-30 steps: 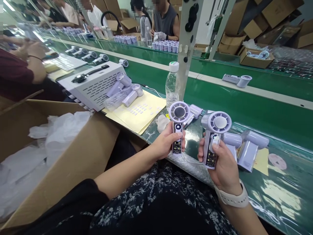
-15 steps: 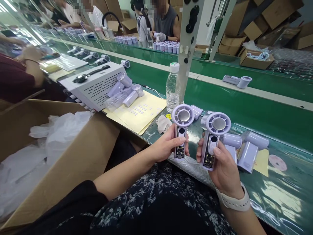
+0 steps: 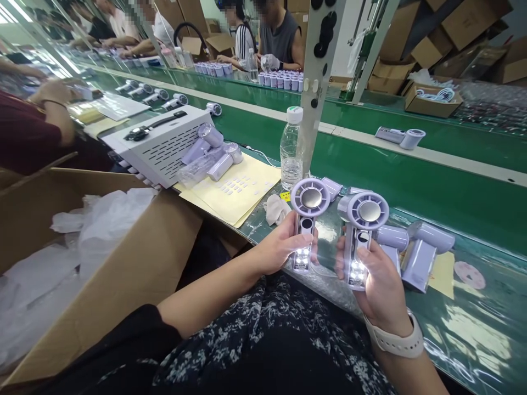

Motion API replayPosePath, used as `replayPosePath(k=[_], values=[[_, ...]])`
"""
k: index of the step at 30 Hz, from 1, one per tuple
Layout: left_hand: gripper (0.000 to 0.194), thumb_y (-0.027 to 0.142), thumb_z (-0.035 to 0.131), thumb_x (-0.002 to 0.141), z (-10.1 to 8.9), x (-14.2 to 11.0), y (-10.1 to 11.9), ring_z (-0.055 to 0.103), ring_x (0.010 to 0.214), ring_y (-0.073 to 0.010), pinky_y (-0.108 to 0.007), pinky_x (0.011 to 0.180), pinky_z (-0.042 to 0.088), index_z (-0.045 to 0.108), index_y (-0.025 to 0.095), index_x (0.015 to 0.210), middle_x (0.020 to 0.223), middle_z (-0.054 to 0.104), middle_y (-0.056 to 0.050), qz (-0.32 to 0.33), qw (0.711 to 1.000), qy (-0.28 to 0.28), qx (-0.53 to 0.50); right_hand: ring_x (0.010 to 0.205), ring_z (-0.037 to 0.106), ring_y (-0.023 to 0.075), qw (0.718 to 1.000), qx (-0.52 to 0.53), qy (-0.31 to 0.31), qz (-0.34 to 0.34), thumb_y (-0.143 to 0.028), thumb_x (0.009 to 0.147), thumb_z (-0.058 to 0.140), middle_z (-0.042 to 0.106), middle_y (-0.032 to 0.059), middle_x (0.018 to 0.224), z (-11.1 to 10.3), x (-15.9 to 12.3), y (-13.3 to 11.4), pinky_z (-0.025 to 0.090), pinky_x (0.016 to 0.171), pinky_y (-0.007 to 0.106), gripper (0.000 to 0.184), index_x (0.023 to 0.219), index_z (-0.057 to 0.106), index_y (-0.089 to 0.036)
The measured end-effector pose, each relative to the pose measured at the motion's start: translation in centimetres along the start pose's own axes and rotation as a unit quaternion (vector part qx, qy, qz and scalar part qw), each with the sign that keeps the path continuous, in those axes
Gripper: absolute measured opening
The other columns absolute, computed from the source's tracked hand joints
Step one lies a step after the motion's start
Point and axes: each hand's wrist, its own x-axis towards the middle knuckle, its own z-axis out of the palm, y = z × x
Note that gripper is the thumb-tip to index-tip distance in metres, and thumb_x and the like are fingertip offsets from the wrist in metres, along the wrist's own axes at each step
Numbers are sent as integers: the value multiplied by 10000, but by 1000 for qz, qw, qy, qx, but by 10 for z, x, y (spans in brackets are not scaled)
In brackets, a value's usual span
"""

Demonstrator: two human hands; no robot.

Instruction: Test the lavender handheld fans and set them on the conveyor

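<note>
My left hand point(image 3: 284, 244) is closed around the handle of a lilac handheld fan point(image 3: 310, 198), thumb on its front. My right hand point(image 3: 381, 282) grips a second lilac handheld fan point(image 3: 368, 211) the same way, its thumb on the handle below the round head. Both fans are upright with their silver-centred heads facing me. White lights glow on the exposed circuit boards in both handles. Behind my right hand, more lilac fans point(image 3: 420, 263) lie on the bench. A crumpled white cloth point(image 3: 275, 209) sits beside my left hand.
A water bottle point(image 3: 291, 153) stands by a metal post point(image 3: 315, 82). Left of it are yellow paper point(image 3: 251, 192) with small pieces, a white vented box point(image 3: 164, 148) and bagged fans point(image 3: 214, 153). A carton point(image 3: 164, 241) of white bags is at my left. A single fan point(image 3: 401, 136) rests across the green belt.
White lights have come on in the handles of both fans, which were dark before. Both hands keep their grip and have hardly moved.
</note>
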Motion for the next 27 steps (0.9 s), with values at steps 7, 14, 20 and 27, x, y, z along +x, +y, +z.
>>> replayPosePath(k=[7,14,20,27], values=[[573,690,677,826,-4,6,-10,580,538,-125,-293,519,509,469,214,1068,810,600,21,-5,999,38,-14,591,552,182,1000,5,-19,-2,-437,882,698,666,56,891,7,-3,-2,470,452,319,190,966,712,-266],[490,666,591,909,-1,2,-9,618,563,-139,-316,616,532,463,213,1046,786,597,25,34,986,55,157,560,580,153,997,66,-32,-6,-551,940,631,702,33,875,9,-9,-4,485,453,271,328,1099,640,-264],[477,617,557,936,11,-5,7,676,696,-179,-284,570,496,452,206,1154,1026,674,-66,-17,985,52,165,802,738,236,996,84,-9,26,-583,934,644,783,72,983,-1,-10,-3,642,743,392,372,1061,743,-248],[450,464,658,932,14,-18,22,735,882,-235,-331,723,556,434,225,1241,1099,710,-78,-28,996,-22,84,924,768,271,995,100,-1,6,-505,898,735,812,65,1017,-2,-17,-12,655,788,415,276,1067,794,-296]])
